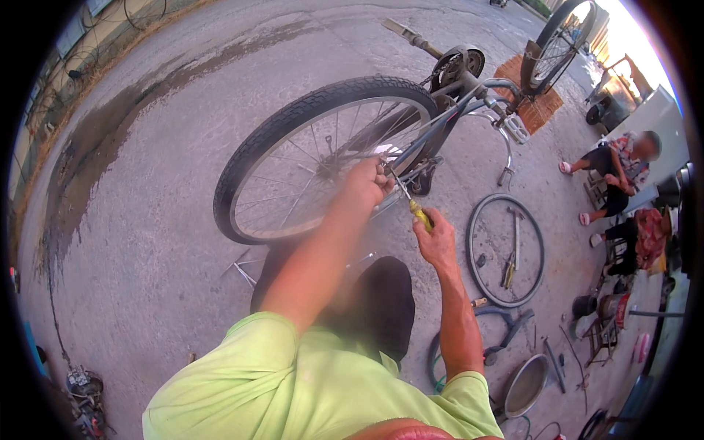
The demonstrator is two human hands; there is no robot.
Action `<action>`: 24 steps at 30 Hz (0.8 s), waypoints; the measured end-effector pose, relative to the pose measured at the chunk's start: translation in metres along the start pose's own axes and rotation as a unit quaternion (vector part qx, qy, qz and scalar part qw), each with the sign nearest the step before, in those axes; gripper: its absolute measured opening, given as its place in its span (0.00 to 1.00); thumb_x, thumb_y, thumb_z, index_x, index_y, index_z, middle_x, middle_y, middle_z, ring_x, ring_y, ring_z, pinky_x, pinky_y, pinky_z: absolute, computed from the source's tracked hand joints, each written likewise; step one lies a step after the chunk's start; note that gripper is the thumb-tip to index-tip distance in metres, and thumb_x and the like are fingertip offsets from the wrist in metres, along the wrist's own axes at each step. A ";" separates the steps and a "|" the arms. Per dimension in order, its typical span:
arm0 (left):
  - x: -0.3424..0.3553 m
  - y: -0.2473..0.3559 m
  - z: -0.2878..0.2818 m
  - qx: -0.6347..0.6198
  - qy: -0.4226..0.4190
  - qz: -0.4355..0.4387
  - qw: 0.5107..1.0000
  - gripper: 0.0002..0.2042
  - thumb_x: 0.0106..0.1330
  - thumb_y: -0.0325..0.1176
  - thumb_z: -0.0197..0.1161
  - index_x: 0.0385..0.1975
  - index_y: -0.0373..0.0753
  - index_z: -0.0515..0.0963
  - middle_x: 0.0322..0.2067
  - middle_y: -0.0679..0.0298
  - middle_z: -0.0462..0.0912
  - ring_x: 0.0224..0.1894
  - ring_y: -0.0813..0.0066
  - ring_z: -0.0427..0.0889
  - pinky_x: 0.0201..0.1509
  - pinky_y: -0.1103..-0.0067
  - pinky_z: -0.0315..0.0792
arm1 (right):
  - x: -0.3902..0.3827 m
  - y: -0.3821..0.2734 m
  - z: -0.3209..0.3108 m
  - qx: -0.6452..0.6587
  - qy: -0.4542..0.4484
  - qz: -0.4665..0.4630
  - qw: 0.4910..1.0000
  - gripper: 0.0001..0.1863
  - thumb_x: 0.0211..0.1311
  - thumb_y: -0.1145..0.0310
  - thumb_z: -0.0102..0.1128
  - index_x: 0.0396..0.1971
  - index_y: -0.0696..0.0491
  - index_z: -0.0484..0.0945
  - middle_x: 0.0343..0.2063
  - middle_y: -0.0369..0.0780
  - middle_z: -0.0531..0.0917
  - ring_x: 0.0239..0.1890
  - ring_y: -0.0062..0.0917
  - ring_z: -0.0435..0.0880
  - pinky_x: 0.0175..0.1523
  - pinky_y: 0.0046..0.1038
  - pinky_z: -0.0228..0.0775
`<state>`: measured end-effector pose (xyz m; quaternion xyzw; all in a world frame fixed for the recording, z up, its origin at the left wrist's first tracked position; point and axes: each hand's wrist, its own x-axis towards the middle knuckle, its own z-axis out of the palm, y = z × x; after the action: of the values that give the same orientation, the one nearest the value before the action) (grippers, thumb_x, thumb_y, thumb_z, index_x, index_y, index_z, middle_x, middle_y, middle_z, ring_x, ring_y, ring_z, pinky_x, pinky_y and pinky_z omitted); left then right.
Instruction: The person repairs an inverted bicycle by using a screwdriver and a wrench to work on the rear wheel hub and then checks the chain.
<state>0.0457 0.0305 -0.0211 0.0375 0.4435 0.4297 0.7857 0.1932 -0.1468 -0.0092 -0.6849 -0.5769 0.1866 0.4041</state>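
An overturned bicycle [477, 92] lies in front of me, its rear wheel [253, 143] nearest my hands. My right hand [437, 238] is closed on the yellow handle of a screwdriver [418, 213], whose metal shaft points up-left into the frame near the wheel. My left hand [370, 183] has its fingers curled at that metalwork, beside the screwdriver's tip; exactly what it grips is hidden. A black chainring [458, 66] and a pedal [513, 128] sit farther up on the bicycle.
A loose wheel rim [539, 249] with tools inside lies to my right, above a tube [506, 315] and metal basin [526, 385]. Two seated people [622, 161] [645, 238] are at the right, near a bucket [584, 306]. A machine [84, 392] stands at bottom left.
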 end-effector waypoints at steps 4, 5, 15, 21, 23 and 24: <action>0.004 0.002 -0.004 -0.012 0.011 -0.002 1.000 0.06 0.70 0.36 0.63 0.33 0.44 0.76 0.23 0.71 0.72 0.21 0.77 0.69 0.34 0.67 0.77 | 0.001 -0.001 0.002 -0.005 0.001 -0.007 1.000 0.17 0.60 0.66 0.66 0.47 0.58 0.82 0.35 0.52 0.85 0.38 0.45 0.87 0.45 0.38 0.77; 0.005 0.003 -0.004 -0.003 -0.006 -0.007 1.000 0.05 0.71 0.35 0.62 0.35 0.44 0.76 0.22 0.72 0.72 0.19 0.80 0.67 0.30 0.73 0.75 | 0.001 -0.002 0.002 -0.005 0.003 -0.009 1.000 0.17 0.60 0.66 0.65 0.47 0.58 0.82 0.35 0.52 0.85 0.38 0.45 0.87 0.45 0.38 0.77; -0.004 0.004 -0.007 -0.030 -0.038 -0.007 0.999 0.06 0.71 0.35 0.60 0.31 0.46 0.74 0.20 0.74 0.68 0.15 0.81 0.61 0.33 0.68 0.75 | 0.000 -0.002 0.003 0.002 0.008 -0.014 1.000 0.17 0.60 0.65 0.64 0.46 0.58 0.82 0.33 0.53 0.85 0.37 0.46 0.87 0.44 0.38 0.77; -0.008 0.003 0.005 -0.056 0.035 -0.009 0.998 0.09 0.71 0.36 0.61 0.27 0.47 0.73 0.17 0.75 0.66 0.13 0.81 0.59 0.31 0.69 0.74 | 0.004 0.001 0.002 -0.020 -0.001 -0.017 1.000 0.18 0.60 0.64 0.64 0.47 0.57 0.82 0.35 0.53 0.86 0.39 0.47 0.87 0.45 0.38 0.77; -0.014 0.006 0.004 -0.043 0.015 -0.024 0.999 0.09 0.71 0.36 0.61 0.27 0.47 0.74 0.17 0.75 0.66 0.13 0.81 0.58 0.31 0.69 0.74 | 0.004 0.002 0.001 -0.021 -0.003 -0.014 1.000 0.18 0.60 0.64 0.64 0.48 0.57 0.82 0.36 0.53 0.86 0.40 0.47 0.87 0.46 0.38 0.77; -0.017 0.008 0.002 -0.036 0.005 -0.031 0.999 0.08 0.71 0.36 0.61 0.27 0.47 0.74 0.17 0.75 0.66 0.13 0.81 0.58 0.31 0.69 0.74 | 0.003 0.002 0.001 -0.022 -0.004 -0.015 1.000 0.18 0.60 0.64 0.65 0.48 0.57 0.82 0.36 0.53 0.86 0.40 0.47 0.87 0.46 0.38 0.77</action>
<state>0.0380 0.0239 -0.0047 -0.0067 0.4322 0.4208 0.7975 0.1951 -0.1435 -0.0108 -0.6840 -0.5926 0.1703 0.3899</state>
